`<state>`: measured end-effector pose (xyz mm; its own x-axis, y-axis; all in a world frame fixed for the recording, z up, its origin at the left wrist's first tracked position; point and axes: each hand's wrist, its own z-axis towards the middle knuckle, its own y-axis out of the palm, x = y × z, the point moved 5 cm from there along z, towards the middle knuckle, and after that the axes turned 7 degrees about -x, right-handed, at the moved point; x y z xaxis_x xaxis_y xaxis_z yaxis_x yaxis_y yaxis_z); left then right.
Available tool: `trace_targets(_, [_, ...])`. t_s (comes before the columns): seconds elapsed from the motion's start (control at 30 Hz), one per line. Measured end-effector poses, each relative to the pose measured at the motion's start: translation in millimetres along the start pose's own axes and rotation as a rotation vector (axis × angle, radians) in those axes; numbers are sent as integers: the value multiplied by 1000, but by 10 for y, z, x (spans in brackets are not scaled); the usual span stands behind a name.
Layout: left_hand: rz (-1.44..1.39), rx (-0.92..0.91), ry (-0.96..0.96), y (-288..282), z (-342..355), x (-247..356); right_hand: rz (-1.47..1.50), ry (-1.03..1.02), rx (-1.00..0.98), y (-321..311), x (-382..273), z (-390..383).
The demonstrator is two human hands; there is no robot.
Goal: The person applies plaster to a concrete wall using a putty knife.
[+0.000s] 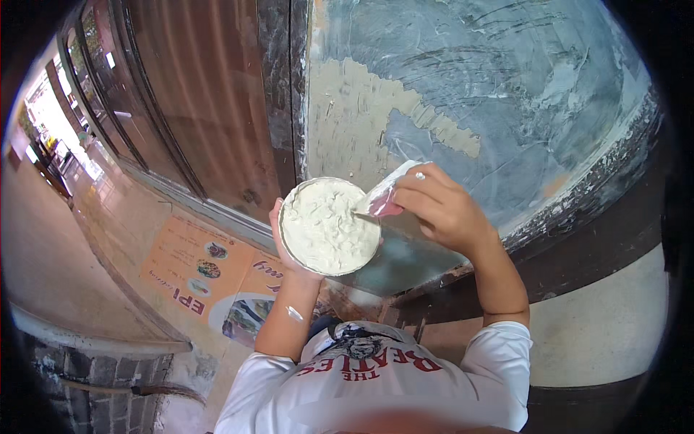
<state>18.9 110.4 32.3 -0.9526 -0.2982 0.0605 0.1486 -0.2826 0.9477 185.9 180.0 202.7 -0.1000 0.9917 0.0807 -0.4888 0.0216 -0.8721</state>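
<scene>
My left hand supports a round tub from its left and underside, fingers curled around it. Off-white putty with a lumpy, stirred surface fills the tub to near its rim. At the tub's right edge, my right hand grips a flat, pinkish putty spreader coated in white paste. The spreader's lower edge meets the putty. Beyond the tub is a grey wall panel with pale smears, and a beige putty patch covers its left part. White putty also marks my left forearm and right fingers.
Left of the panel stands a dark-framed door with a brown curtain-like surface. An orange printed banner lies on the floor at lower left. A dark ledge runs below the panel on the right.
</scene>
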Motion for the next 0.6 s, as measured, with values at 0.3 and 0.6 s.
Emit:
trace_targets(0.3, [-17,-113,26,189,78,66,-90,-75,-47,-90,-196,-74])
trace_targets(0.6, [26,-49,74,142,124,132,-122,-98,-121,-77,-224,-135])
